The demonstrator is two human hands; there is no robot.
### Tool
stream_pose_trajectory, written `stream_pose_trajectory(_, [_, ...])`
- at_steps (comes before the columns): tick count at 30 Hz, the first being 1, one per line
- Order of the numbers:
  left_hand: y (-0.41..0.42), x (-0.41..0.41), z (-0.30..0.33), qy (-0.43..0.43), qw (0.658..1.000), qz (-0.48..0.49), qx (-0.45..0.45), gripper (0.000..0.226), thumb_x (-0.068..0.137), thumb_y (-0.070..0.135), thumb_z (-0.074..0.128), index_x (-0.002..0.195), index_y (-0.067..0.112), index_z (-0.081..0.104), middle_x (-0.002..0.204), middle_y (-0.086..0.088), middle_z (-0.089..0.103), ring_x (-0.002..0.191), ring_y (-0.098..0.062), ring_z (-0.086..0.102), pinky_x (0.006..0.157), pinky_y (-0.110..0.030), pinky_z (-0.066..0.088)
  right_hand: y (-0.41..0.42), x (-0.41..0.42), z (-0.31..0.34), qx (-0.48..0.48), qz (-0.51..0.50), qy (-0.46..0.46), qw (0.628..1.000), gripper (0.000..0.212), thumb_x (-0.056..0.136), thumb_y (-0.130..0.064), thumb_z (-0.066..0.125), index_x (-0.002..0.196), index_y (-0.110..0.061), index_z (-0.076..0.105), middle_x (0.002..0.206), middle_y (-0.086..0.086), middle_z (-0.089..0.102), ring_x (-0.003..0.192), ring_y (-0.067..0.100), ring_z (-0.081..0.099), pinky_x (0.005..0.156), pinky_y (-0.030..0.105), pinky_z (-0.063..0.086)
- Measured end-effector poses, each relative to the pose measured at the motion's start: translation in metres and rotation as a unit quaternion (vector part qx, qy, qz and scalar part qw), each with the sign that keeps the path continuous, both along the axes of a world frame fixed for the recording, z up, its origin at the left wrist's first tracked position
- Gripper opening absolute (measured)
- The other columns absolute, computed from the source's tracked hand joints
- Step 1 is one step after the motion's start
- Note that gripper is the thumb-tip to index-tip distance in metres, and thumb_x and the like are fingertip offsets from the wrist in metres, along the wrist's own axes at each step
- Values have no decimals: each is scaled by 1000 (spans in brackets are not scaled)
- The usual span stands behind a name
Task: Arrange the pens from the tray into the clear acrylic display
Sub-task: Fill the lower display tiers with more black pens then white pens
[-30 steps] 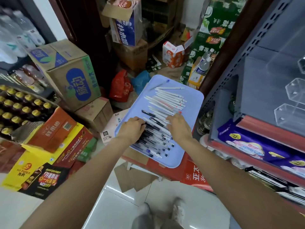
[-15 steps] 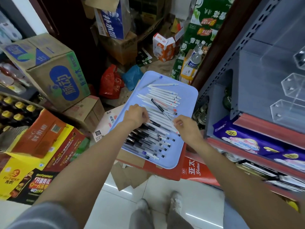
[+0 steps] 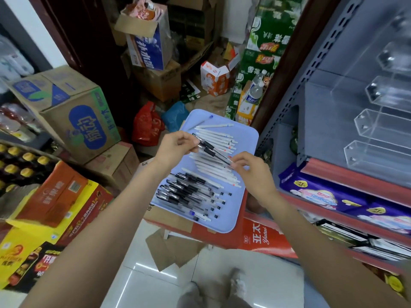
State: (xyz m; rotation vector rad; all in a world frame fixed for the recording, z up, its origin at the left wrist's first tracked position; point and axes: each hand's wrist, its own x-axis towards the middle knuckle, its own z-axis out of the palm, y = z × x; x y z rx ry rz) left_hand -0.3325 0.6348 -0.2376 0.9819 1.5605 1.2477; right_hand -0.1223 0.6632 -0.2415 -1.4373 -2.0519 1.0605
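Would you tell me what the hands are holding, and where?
Black pens: left hand pinches their cap ends, right hand pinches the opposite ends.

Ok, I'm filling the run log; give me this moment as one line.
left hand: grips black gel pens | right hand: pinches their tips | blue plastic tray: pens remain | clear acrylic display: empty

Even, fairly bright indoor light; glare streaks on glossy white floor tiles (image 3: pixel 142 283); wide-angle bending and blur at edges.

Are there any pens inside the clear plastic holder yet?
No, the clear acrylic display on the shelf has only bare see-through slots, and the pens lie on the tray or in the hands.
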Motion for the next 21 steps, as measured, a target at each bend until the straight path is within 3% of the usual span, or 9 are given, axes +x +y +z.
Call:
stream_pose_trajectory(4, [7, 25, 21, -141, 986, 83, 20, 13, 90, 17, 60, 78, 12, 63, 68, -2, 63, 59, -2, 60, 62, -13, 46, -6, 0, 27, -86, -58, 161, 981, 17, 92, -1, 51, 90, -14, 61, 84, 7, 69, 67, 6, 65, 65, 16, 51])
stream_pose_trajectory(7, [10, 61, 36, -188, 981, 34, 19, 16, 93, 22, 57, 81, 13, 63, 75, 2, 64, 69, -6, 59, 67, -18, 45, -12, 5, 48, -103, -90, 226, 965, 26, 91, 7, 45, 83, -14, 60, 82, 12, 67, 61, 10, 65, 63, 21, 56])
stream_pose_trajectory(11, [19, 102, 66, -93, 994, -28, 43, 23, 97, 24, 48, 86, 13, 64, 87, -2, 66, 86, -14, 62, 75, -25, 49, -14, 29, 70, -51, -65, 178, 980, 20, 90, -2, 54, 82, -20, 57, 85, 8, 69, 71, 11, 67, 68, 24, 54])
stream_pose_trajectory(13, [24, 118, 84, -57, 994, -64, 74, 22, 97, 21, 47, 85, 10, 62, 82, -4, 68, 78, -11, 66, 72, -23, 54, -9, 51, 83, 3, -66, 115, 991, 9, 88, -13, 63, 91, -20, 58, 93, 1, 65, 79, 7, 63, 70, 14, 48])
stream_pose_trajectory(15, [29, 134, 99, 15, 987, -125, 103, 20, 98, 19, 47, 86, 7, 59, 78, -5, 68, 69, -7, 67, 66, -19, 56, -2, 78, 99, 65, -98, 90, 989, 22, 89, -19, 62, 111, -20, 57, 108, -3, 57, 80, -3, 56, 67, 6, 42])
stream_pose_trajectory(18, [38, 168, 121, 221, 929, -259, 146, 22, 97, 21, 48, 77, 16, 56, 70, 2, 64, 60, 4, 61, 59, -9, 45, 6, 127, 128, 118, -99, 138, 978, 41, 91, -21, 58, 129, -32, 46, 118, -7, 50, 82, -1, 55, 76, 19, 45])
stream_pose_trajectory(21, [50, 211, 137, 353, 858, -334, 168, 19, 96, 27, 48, 82, 16, 54, 70, 4, 61, 60, -3, 57, 55, -12, 38, 16, 175, 148, 133, -71, 182, 972, 30, 90, -9, 59, 104, -35, 57, 99, -16, 60, 78, 0, 58, 73, 24, 48])
